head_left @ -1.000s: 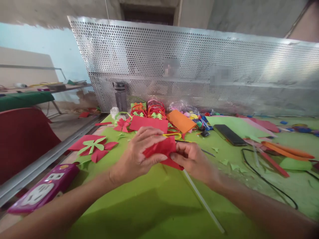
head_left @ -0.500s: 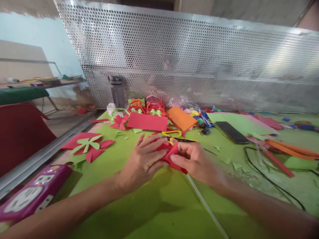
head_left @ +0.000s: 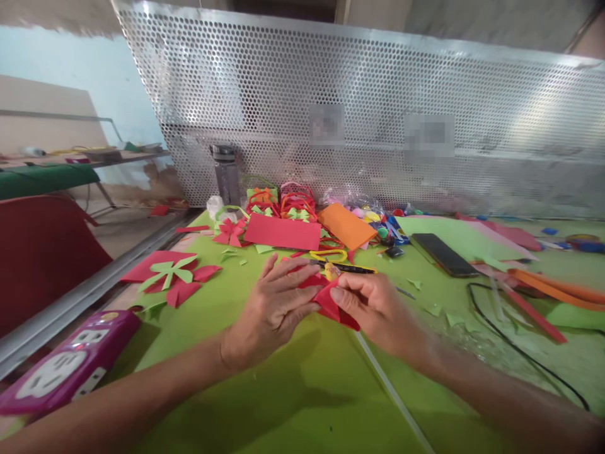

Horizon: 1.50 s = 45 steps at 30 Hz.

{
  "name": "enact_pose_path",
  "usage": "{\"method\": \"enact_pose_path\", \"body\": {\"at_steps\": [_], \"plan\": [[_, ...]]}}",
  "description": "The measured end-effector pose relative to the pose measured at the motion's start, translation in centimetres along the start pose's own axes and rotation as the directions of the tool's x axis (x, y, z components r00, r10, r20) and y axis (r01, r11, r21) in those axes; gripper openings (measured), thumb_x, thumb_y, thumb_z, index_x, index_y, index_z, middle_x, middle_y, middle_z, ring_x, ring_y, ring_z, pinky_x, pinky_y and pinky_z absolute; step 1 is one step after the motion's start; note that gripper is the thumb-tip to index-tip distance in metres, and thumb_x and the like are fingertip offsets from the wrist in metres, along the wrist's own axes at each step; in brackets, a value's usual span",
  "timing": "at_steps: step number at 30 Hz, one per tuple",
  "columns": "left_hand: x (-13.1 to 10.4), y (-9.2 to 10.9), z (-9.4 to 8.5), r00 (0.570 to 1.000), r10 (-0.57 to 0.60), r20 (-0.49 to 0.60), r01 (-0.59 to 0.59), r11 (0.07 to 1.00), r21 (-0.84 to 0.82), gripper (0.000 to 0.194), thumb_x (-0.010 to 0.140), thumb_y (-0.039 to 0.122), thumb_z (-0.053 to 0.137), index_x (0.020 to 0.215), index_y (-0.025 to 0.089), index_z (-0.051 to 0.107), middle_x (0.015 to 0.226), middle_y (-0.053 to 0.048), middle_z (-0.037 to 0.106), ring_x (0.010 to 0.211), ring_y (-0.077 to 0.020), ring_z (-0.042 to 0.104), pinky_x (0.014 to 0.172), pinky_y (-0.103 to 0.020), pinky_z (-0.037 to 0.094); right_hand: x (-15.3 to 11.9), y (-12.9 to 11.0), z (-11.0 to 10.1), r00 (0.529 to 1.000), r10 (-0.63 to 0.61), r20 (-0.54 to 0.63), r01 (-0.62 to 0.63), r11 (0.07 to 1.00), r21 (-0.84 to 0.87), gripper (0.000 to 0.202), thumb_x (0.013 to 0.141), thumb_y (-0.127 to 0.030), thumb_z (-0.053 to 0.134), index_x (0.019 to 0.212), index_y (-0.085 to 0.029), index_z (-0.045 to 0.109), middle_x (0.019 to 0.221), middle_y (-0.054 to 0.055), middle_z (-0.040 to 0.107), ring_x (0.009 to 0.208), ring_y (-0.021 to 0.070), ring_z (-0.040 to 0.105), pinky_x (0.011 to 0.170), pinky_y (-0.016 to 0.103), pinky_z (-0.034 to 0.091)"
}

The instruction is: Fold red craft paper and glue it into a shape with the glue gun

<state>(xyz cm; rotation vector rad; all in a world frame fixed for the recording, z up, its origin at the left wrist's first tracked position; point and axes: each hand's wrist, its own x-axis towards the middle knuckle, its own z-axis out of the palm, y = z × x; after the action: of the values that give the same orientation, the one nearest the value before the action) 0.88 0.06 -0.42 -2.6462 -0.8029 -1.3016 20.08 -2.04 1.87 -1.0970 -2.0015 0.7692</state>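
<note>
A folded red craft sheet (head_left: 331, 301) lies between my hands over the green tabletop. Spread nearly flat, the fingers of my left hand (head_left: 278, 299) rest on its left part, its thumb along the near edge. My right hand (head_left: 371, 306) pinches the sheet's right side between thumb and fingers, with a raised fold there. Just beyond the sheet is a small yellowish tip (head_left: 331, 271) that I cannot make out. A black tool (head_left: 357, 268) and a yellow loop (head_left: 331, 255) lie behind. From beneath the sheet, a long whitish stick (head_left: 390, 384) runs toward me.
Left are red and green cut shapes (head_left: 170, 272) and a purple power strip (head_left: 70, 362). Farther back stand a bottle (head_left: 227, 176) and small bags (head_left: 297, 202), near red (head_left: 283, 232) and orange (head_left: 347, 225) pieces. A phone (head_left: 444, 254) and black cable (head_left: 520, 347) lie right.
The raised fold at my right fingers now leans lower over the sheet, and my right hand has shifted slightly right. My left hand stays almost the same. The whole view has shifted a little.
</note>
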Motion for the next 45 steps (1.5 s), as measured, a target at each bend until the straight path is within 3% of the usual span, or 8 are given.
{"method": "enact_pose_path", "body": {"at_steps": [3, 7, 11, 15, 25, 32, 39, 45], "plan": [[0.3, 0.1, -0.5, 0.999, -0.040, -0.022, 0.039, 0.996, -0.076, 0.016, 0.086, 0.027, 0.053, 0.092, 0.021, 0.067, 0.113, -0.010, 0.065, 0.111, -0.0250, 0.054, 0.099, -0.049, 0.031, -0.4, -0.6, -0.4, 0.974, -0.188, -0.128, 0.166, 0.972, -0.168, 0.024, 0.088, -0.026, 0.047, 0.067, -0.017, 0.051, 0.056, -0.005, 0.043, 0.052, 0.0075, 0.038, 0.050, 0.021, 0.032], [0.5, 0.3, -1.0, 0.997, -0.075, -0.033, 0.067, 0.980, -0.187, 0.012, 0.085, 0.021, 0.055, 0.088, 0.021, 0.067, 0.111, -0.008, 0.066, 0.110, -0.0243, 0.055, 0.098, -0.048, 0.034, -0.8, -1.2, -0.6, 0.860, -0.465, -0.212, 0.361, 0.847, -0.391, 0.006, 0.084, -0.013, 0.053, 0.083, -0.018, 0.055, 0.068, -0.003, 0.056, 0.062, 0.0086, 0.051, 0.059, 0.020, 0.040], [0.6, 0.7, -1.2, 0.997, -0.073, -0.024, 0.065, 0.970, -0.235, 0.016, 0.085, 0.019, 0.055, 0.097, 0.022, 0.065, 0.108, -0.007, 0.067, 0.108, -0.0229, 0.056, 0.100, -0.048, 0.032, -0.8, -1.4, -0.5, 0.758, -0.633, -0.158, 0.461, 0.690, -0.558, 0.025, 0.078, -0.002, 0.054, 0.098, -0.017, 0.056, 0.094, 0.006, 0.056, 0.092, 0.0169, 0.053, 0.080, 0.030, 0.044], [0.6, 1.3, -1.1, 0.998, -0.064, 0.003, 0.062, 0.950, -0.305, 0.021, 0.084, 0.017, 0.055, 0.102, 0.022, 0.064, 0.105, -0.006, 0.068, 0.108, -0.0221, 0.055, 0.099, -0.046, 0.033, -0.6, -1.1, -0.3, 0.728, -0.672, -0.138, 0.504, 0.660, -0.557, 0.021, 0.078, -0.001, 0.053, 0.092, -0.017, 0.057, 0.110, 0.010, 0.051, 0.112, 0.0239, 0.044, 0.091, 0.041, 0.041], [1.0, 2.1, -1.3, 0.997, -0.059, 0.041, 0.070, 0.931, -0.358, 0.020, 0.085, 0.017, 0.054, 0.102, 0.019, 0.064, 0.096, -0.006, 0.070, 0.100, -0.0203, 0.059, 0.101, -0.044, 0.031, -0.6, -1.0, -0.4, 0.667, -0.730, -0.150, 0.559, 0.624, -0.545, 0.017, 0.077, -0.003, 0.055, 0.088, -0.017, 0.057, 0.104, 0.009, 0.058, 0.109, 0.0252, 0.049, 0.089, 0.048, 0.042], [1.9, 2.3, -1.8, 0.996, -0.047, -0.081, 0.019, 0.948, -0.319, 0.014, 0.077, 0.011, 0.064, 0.088, 0.018, 0.068, 0.086, -0.004, 0.070, 0.083, -0.0170, 0.059, 0.079, -0.032, 0.047, -0.6, -1.3, -0.5, 0.650, -0.742, -0.166, 0.546, 0.608, -0.577, 0.016, 0.080, -0.004, 0.053, 0.083, -0.019, 0.058, 0.098, 0.007, 0.062, 0.105, 0.0238, 0.053, 0.089, 0.049, 0.040], [1.9, 2.7, -2.3, 0.968, -0.233, 0.092, 0.249, 0.866, -0.434, 0.016, 0.080, 0.009, 0.059, 0.088, 0.018, 0.070, 0.090, -0.004, 0.070, 0.084, -0.0149, 0.064, 0.076, -0.024, 0.051, -0.6, -0.6, -0.7, 0.657, -0.738, -0.153, 0.540, 0.603, -0.588, 0.021, 0.078, -0.001, 0.052, 0.083, -0.020, 0.061, 0.101, 0.005, 0.062, 0.106, 0.0234, 0.052, 0.092, 0.050, 0.037], [1.4, 2.5, -2.0, 0.919, -0.327, 0.221, 0.392, 0.811, -0.433, 0.019, 0.083, 0.013, 0.054, 0.088, 0.019, 0.070, 0.076, 0.001, 0.071, 0.063, -0.0121, 0.064, 0.056, -0.019, 0.048, -0.4, -0.5, -0.4, 0.642, -0.742, -0.190, 0.540, 0.615, -0.575, 0.019, 0.077, -0.003, 0.055, 0.081, -0.020, 0.059, 0.097, 0.005, 0.063, 0.104, 0.0232, 0.054, 0.088, 0.048, 0.040]]}}
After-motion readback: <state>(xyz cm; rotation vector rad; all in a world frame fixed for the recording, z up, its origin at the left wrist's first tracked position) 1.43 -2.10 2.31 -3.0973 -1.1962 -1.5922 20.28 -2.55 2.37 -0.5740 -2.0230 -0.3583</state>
